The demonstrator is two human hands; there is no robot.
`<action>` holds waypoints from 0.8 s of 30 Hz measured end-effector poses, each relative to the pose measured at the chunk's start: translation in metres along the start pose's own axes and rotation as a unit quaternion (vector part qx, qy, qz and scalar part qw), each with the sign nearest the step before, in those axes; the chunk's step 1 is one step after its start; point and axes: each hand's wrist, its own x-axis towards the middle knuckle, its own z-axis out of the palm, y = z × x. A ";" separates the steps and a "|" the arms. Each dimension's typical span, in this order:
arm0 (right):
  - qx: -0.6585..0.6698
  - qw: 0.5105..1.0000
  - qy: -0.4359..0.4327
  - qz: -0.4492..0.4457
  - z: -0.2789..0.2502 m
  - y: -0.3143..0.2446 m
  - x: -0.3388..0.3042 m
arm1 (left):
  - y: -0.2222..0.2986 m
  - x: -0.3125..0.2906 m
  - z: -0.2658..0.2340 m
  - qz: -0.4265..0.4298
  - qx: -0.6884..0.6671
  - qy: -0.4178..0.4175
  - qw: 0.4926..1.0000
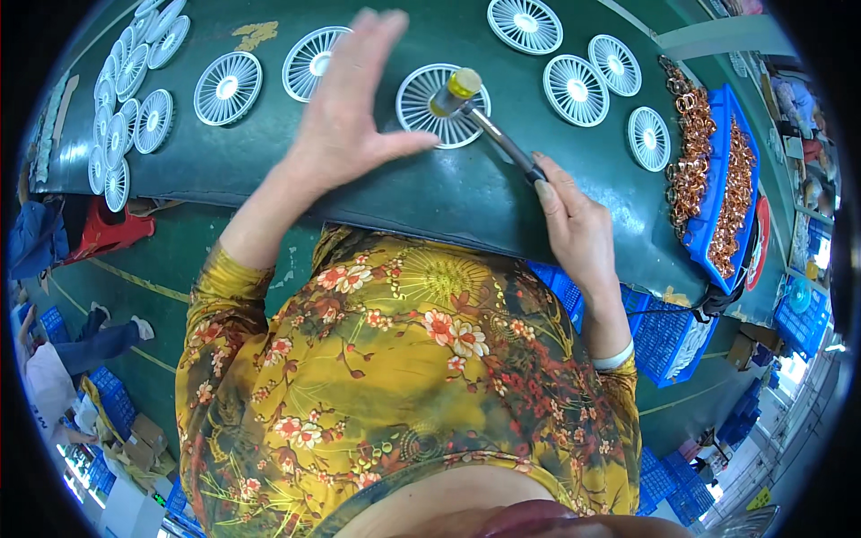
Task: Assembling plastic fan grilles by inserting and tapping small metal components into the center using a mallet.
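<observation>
My right hand (577, 224) is closed round the handle of a small mallet (507, 141) with a yellowish, rounded face. The mallet's head covers the middle of a white, spoked, wheel-shaped part (413, 106) lying on the green table. Whether the head touches that part, I cannot tell. My left hand (345, 121) is raised over the table with the fingers stretched and the thumb apart, and nothing is in it. Behind its fingers another white spoked wheel (305, 72) is partly hidden. A further spoked wheel (228, 88) lies to the left of that hand.
Several white spoked wheels (134, 72) lie in overlapping rows at the far left, and more wheels (576, 90) are at the right. A blue tray (715, 179) holds many copper-coloured rings, with a pile of loose rings (691, 134) beside it. A red stool (108, 229) stands left of the table.
</observation>
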 end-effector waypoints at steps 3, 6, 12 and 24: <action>0.058 0.998 0.029 0.021 -0.018 -0.008 -0.003 | -0.024 -0.005 -0.028 -0.075 0.034 0.022 0.996; 0.126 0.987 0.095 -0.010 -0.032 -0.026 -0.001 | -0.044 -0.013 -0.042 -0.110 0.125 -0.012 0.986; -0.097 0.995 0.003 -0.032 0.002 -0.005 0.013 | -0.050 -0.017 -0.037 -0.129 0.158 -0.030 0.979; -0.078 0.995 0.019 -0.060 -0.001 -0.011 0.009 | 0.000 -0.030 -0.027 -0.193 0.027 -0.055 0.979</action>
